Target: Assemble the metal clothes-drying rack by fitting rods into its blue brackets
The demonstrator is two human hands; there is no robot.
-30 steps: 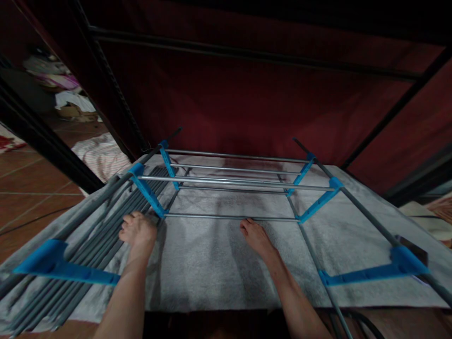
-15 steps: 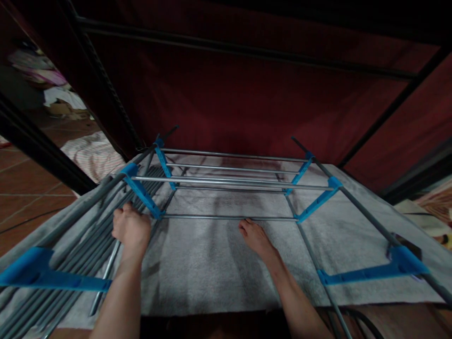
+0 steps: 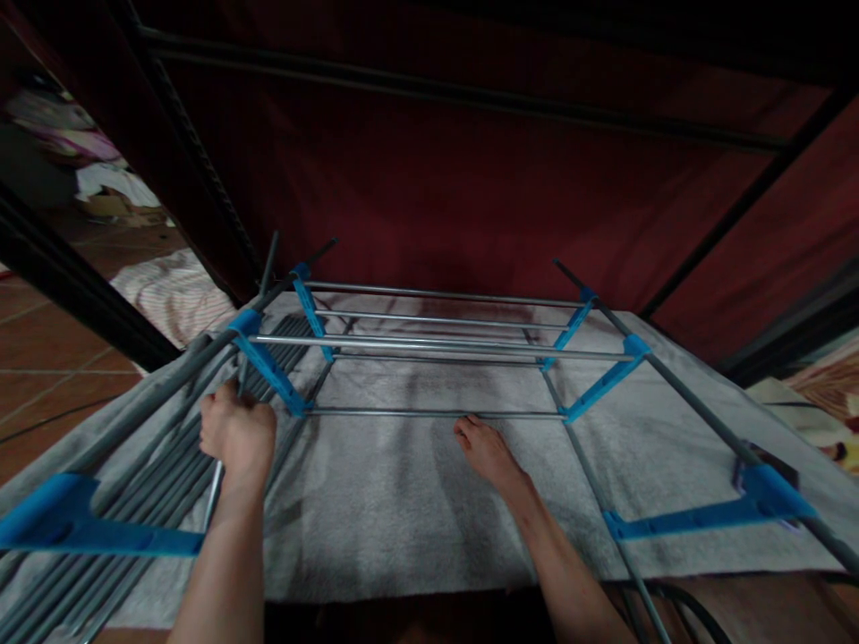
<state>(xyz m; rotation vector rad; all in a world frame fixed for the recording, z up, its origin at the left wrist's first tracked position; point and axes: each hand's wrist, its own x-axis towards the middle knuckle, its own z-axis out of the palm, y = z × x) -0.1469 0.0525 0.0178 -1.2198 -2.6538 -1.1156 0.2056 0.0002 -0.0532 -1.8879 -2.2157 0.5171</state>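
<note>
Clasping a tube (image 3: 214, 490) is the left hand's grip (image 3: 238, 431); right hand's (image 3: 486, 447), at a crossbar (image 3: 376, 412), is unclear; cloth (image 3: 119, 182) tops a carton (image 3: 106, 207).

The left hand (image 3: 240, 436) hides the middle of a gray tube (image 3: 214, 494).

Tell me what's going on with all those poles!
Someone's left hand grips one grey pole, slanting over a pile of more poles. The right hand is curled at the low crossbar of a frame with blue brackets. Frame and pile are both on a grey cloth.
</note>
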